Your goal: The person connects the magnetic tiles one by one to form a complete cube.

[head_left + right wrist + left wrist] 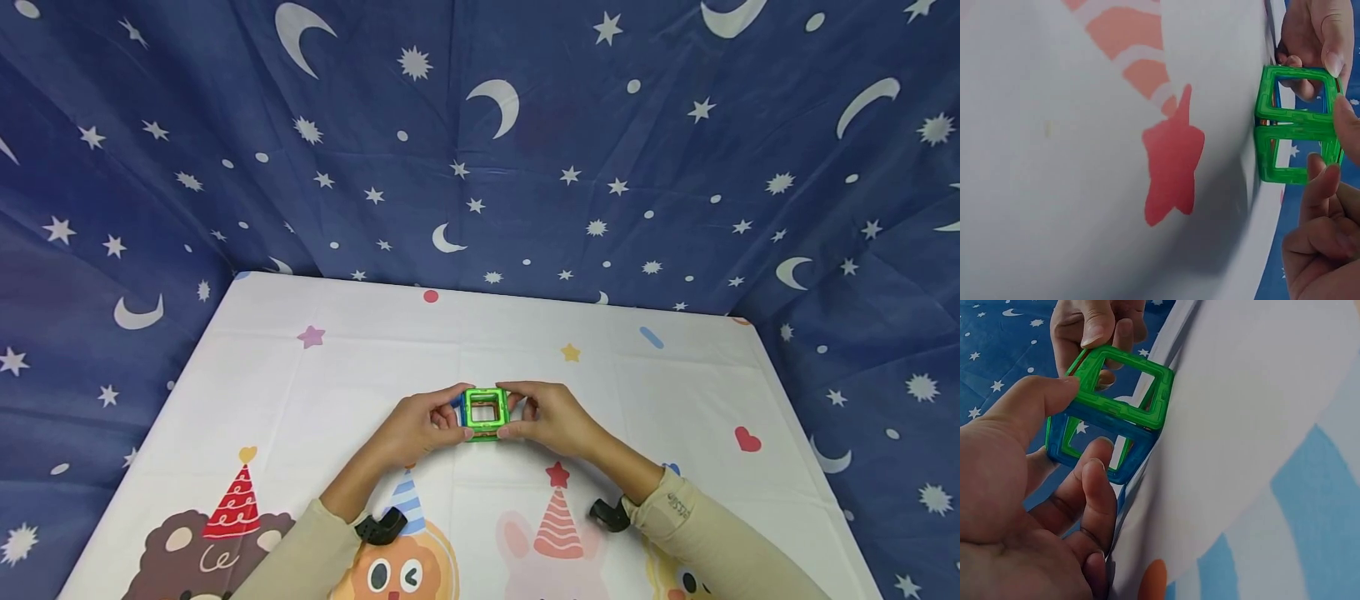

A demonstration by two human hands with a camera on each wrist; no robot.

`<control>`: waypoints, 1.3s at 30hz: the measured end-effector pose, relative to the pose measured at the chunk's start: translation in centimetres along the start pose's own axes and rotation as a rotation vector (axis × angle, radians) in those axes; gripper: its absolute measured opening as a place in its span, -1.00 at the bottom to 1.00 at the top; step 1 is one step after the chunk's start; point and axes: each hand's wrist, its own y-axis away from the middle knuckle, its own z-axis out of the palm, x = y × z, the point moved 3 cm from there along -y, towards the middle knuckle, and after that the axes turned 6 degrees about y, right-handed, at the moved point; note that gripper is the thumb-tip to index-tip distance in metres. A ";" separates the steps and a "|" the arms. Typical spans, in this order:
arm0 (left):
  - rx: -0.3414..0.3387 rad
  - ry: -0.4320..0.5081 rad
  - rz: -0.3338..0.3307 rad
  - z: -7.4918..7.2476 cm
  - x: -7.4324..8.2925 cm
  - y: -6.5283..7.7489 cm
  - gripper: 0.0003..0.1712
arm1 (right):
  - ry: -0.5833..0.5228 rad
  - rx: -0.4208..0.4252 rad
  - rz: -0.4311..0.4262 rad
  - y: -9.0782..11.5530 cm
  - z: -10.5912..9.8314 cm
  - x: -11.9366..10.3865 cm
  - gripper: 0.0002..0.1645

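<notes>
A small cube of square magnetic tile frames (486, 428) is held between both hands over the middle of the table. Green frames show on its top and on the side toward the right hand; a blue frame (1057, 447) faces the left hand. Some red shows inside. My left hand (424, 423) grips the cube's left side, its thumb at the near corner and a finger at the far one. From the right, my right hand (553, 418) grips it the same way, with the other fingers curled beside it. The cube's underside is hidden in the head view.
The table wears a white cloth (390, 333) printed with party animals, stars and a heart. Dark blue curtains (480, 167) with moons and stars stand behind it and at both sides. Black wrist devices (382, 527) sit at the beige sleeve cuffs.
</notes>
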 end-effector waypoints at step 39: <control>-0.005 0.005 -0.002 -0.3 0.1 0.2 -0.17 | 0.688 0.251 -0.204 -2.2 1.2 -0.5 -0.89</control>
